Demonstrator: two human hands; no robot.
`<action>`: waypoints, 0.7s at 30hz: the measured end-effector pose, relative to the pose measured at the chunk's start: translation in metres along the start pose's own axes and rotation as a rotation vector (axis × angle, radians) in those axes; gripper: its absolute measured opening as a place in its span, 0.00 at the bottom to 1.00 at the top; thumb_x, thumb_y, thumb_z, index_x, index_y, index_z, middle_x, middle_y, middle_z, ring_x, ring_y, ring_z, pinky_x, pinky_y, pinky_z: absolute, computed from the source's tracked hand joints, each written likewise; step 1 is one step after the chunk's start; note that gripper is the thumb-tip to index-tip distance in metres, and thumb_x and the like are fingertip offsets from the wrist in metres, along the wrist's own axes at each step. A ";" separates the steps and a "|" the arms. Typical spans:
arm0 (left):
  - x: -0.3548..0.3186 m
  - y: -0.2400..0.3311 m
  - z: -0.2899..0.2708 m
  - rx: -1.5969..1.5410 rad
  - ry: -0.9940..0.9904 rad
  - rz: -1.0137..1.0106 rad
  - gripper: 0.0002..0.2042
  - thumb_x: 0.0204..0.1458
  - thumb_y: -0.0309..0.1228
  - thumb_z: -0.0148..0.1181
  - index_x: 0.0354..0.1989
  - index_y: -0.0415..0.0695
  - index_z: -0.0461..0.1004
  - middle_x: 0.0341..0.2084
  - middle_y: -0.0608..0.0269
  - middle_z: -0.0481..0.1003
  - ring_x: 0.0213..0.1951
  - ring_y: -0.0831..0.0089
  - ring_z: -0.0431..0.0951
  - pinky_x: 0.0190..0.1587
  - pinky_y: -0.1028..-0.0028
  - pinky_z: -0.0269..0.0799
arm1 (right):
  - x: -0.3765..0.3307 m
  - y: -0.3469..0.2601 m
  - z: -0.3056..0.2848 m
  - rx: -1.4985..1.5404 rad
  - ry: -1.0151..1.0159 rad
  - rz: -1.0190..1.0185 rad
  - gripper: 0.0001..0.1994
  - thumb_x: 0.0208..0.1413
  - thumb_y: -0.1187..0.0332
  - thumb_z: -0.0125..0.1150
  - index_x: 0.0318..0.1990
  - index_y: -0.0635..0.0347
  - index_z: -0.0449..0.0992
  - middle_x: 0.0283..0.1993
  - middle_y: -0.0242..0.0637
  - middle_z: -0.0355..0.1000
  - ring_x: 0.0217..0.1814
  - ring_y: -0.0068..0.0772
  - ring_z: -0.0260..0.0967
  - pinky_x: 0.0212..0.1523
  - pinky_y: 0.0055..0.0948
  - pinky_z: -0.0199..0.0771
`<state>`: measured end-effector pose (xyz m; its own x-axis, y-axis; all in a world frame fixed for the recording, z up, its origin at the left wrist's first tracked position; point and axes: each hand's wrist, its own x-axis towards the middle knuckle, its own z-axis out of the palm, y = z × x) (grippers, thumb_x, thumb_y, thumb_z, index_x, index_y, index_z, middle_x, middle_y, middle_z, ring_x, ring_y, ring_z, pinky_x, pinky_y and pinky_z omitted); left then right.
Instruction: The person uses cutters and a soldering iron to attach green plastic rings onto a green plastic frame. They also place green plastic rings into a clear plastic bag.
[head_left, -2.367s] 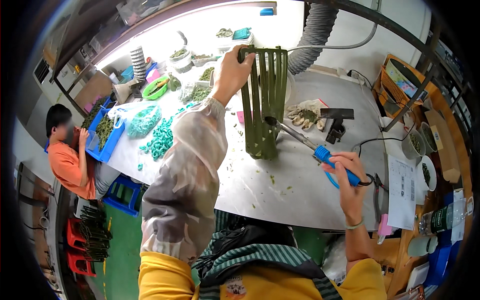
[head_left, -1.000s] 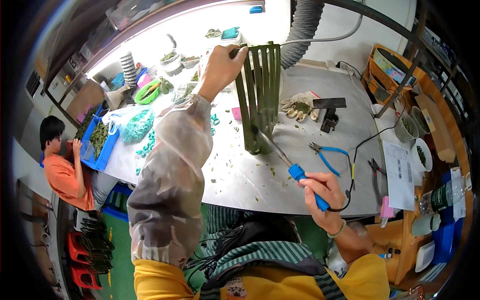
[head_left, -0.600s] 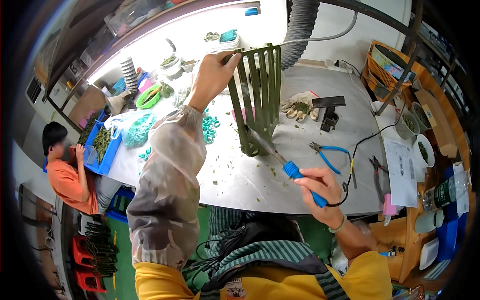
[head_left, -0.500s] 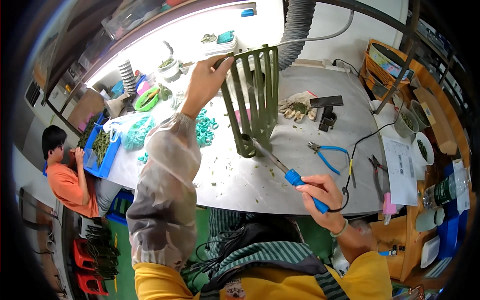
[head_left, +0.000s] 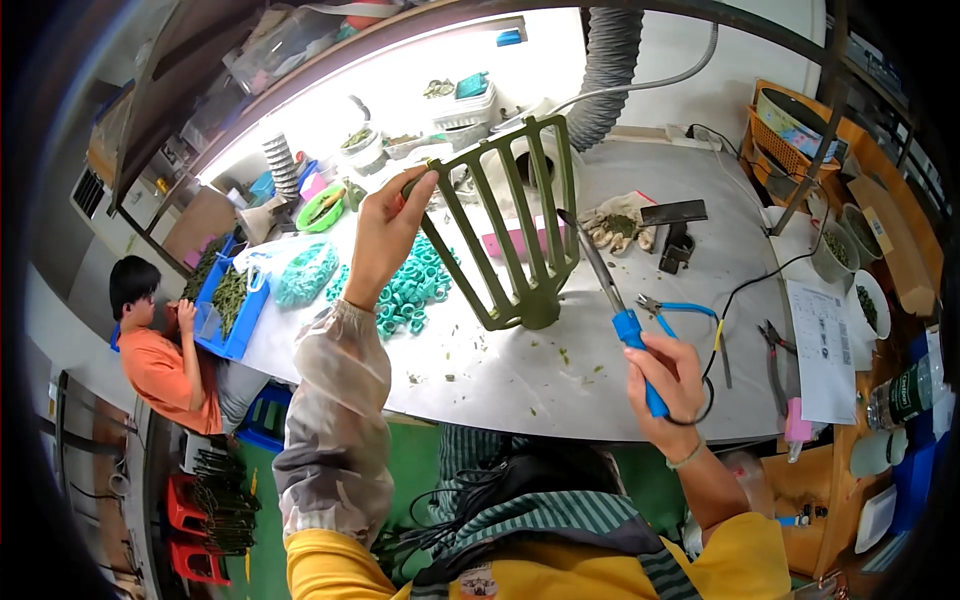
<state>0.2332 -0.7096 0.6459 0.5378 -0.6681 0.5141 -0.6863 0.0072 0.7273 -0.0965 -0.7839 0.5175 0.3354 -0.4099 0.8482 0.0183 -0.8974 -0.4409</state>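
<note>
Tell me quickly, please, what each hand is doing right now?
Left hand: closed on the top corner of the olive-green slatted frame, holding it tilted over the table.
Right hand: closed around the blue-handled tool, tip at the frame.

One head-worn fisheye view looks steeply down from close above the grey workbench, facing forward toward the lit back shelf.

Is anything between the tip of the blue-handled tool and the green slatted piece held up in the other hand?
Nothing visible. The right hand holds the tool, its tip right by a slat of the green piece, which the left hand holds above the table.
</note>
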 end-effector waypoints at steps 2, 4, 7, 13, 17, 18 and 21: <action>0.001 0.006 -0.002 0.019 0.004 -0.021 0.16 0.61 0.36 0.60 0.49 0.36 0.77 0.18 0.77 0.65 0.21 0.89 0.58 0.22 0.81 0.51 | -0.013 -0.007 -0.004 -0.037 0.005 -0.038 0.17 0.44 0.83 0.67 0.42 0.56 0.82 0.46 0.43 0.72 0.41 0.38 0.76 0.38 0.28 0.79; 0.006 0.011 0.002 0.040 0.011 -0.028 0.16 0.59 0.38 0.61 0.48 0.37 0.79 0.18 0.74 0.68 0.21 0.88 0.59 0.22 0.81 0.53 | -0.019 -0.013 -0.005 0.008 -0.036 -0.070 0.17 0.43 0.82 0.68 0.43 0.55 0.82 0.46 0.43 0.72 0.41 0.38 0.76 0.38 0.28 0.79; 0.009 0.016 0.010 0.074 0.029 0.022 0.18 0.58 0.40 0.62 0.48 0.37 0.79 0.17 0.73 0.68 0.20 0.87 0.58 0.21 0.80 0.54 | -0.024 -0.021 0.005 0.084 -0.088 -0.091 0.18 0.43 0.81 0.68 0.45 0.54 0.81 0.47 0.42 0.72 0.42 0.37 0.76 0.39 0.28 0.80; 0.004 0.014 0.010 0.102 0.039 -0.032 0.19 0.58 0.40 0.62 0.50 0.38 0.78 0.16 0.73 0.67 0.19 0.86 0.60 0.22 0.80 0.56 | -0.016 -0.023 0.023 0.234 -0.109 0.014 0.15 0.47 0.84 0.64 0.43 0.60 0.81 0.49 0.43 0.69 0.40 0.36 0.74 0.40 0.27 0.78; 0.004 0.009 0.011 0.088 0.039 0.029 0.19 0.59 0.39 0.62 0.51 0.38 0.78 0.15 0.76 0.66 0.19 0.87 0.61 0.21 0.81 0.54 | -0.023 -0.012 0.021 0.188 -0.159 -0.044 0.16 0.45 0.84 0.65 0.43 0.59 0.81 0.49 0.43 0.70 0.40 0.38 0.75 0.40 0.29 0.79; 0.005 0.011 0.012 0.079 0.028 0.019 0.18 0.59 0.39 0.62 0.52 0.38 0.78 0.16 0.75 0.66 0.19 0.87 0.61 0.21 0.81 0.54 | -0.031 -0.007 0.021 0.168 -0.191 -0.060 0.18 0.44 0.82 0.67 0.44 0.57 0.80 0.48 0.43 0.70 0.40 0.39 0.76 0.40 0.29 0.80; 0.008 0.009 0.011 0.062 0.050 -0.023 0.18 0.59 0.39 0.62 0.49 0.37 0.78 0.18 0.73 0.69 0.20 0.87 0.59 0.22 0.81 0.55 | -0.048 0.000 0.021 0.141 -0.231 -0.072 0.19 0.43 0.80 0.69 0.46 0.55 0.80 0.49 0.43 0.71 0.40 0.40 0.78 0.38 0.29 0.80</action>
<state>0.2256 -0.7227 0.6518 0.5765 -0.6299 0.5205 -0.7016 -0.0550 0.7105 -0.0930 -0.7612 0.4711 0.5337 -0.2835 0.7967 0.1756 -0.8845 -0.4323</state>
